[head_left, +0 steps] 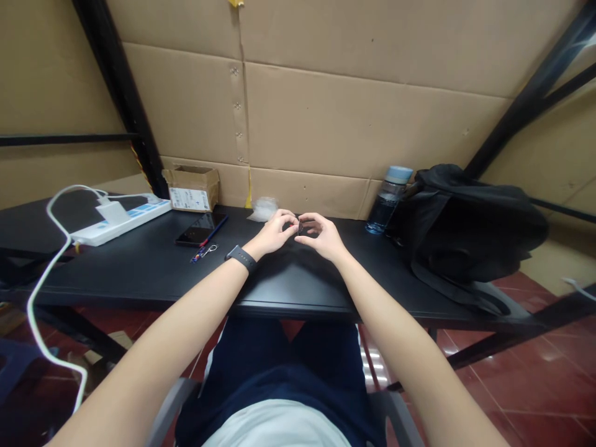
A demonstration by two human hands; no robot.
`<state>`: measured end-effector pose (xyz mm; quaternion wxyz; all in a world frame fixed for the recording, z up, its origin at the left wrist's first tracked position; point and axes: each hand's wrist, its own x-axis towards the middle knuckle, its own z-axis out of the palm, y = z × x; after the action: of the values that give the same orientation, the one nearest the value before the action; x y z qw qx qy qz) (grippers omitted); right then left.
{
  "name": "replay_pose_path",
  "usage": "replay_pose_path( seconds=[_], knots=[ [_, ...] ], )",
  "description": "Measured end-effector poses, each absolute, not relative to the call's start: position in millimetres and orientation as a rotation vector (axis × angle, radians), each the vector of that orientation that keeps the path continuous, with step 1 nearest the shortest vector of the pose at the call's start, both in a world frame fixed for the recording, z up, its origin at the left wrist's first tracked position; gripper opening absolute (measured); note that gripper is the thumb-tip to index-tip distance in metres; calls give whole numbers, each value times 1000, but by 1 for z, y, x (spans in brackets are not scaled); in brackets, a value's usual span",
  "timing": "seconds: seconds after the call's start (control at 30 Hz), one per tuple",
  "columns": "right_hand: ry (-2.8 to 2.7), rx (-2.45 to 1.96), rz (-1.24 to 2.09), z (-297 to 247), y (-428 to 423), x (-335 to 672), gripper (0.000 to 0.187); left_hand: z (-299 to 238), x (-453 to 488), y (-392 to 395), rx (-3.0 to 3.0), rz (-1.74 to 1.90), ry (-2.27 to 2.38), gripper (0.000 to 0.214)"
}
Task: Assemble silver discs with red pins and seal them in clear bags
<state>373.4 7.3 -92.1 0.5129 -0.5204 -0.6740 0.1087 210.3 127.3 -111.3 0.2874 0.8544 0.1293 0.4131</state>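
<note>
Over the middle of the black desk, a small dark flat piece [300,229] is held upright between my two hands; it is too small to name. My left hand [278,232] pinches it from the left, with a tiny red spot showing near the fingertips. From the other side, my right hand [322,236] curls its thumb and fingers around the piece's edges. A dark watch [241,257] is on my left wrist. Just behind the left hand lies a crumpled clear plastic bag [264,209].
To the left are a phone [202,229], a beaded keychain [203,252], an open cardboard box [192,189] and a white power strip [125,221] with a looping cable. A water bottle [388,200] and a black backpack [465,226] stand on the right. Cardboard walls the back.
</note>
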Motion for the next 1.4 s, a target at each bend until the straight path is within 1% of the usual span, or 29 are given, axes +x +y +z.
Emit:
replay_pose_path(
  seconds=[0.17, 0.43, 0.73, 1.17, 1.4],
  knots=[
    [-1616, -1243, 257, -91, 7, 373, 57, -104, 206, 117, 2378, 1098, 484, 10],
    [-1616, -1314, 127, -88, 4, 376, 52, -94, 203, 101, 2425, 1201, 516, 12],
    [-1624, -1369, 84, -85, 2, 377, 53, -90, 200, 96, 2591, 1254, 627, 11],
    [-1659, -1428, 41, -90, 4, 378, 52, -94, 202, 98, 2576, 1248, 557, 7],
    [-1673, -1404, 18, -91, 4, 378, 50, -93, 201, 99, 2566, 1183, 582, 10]
  ],
)
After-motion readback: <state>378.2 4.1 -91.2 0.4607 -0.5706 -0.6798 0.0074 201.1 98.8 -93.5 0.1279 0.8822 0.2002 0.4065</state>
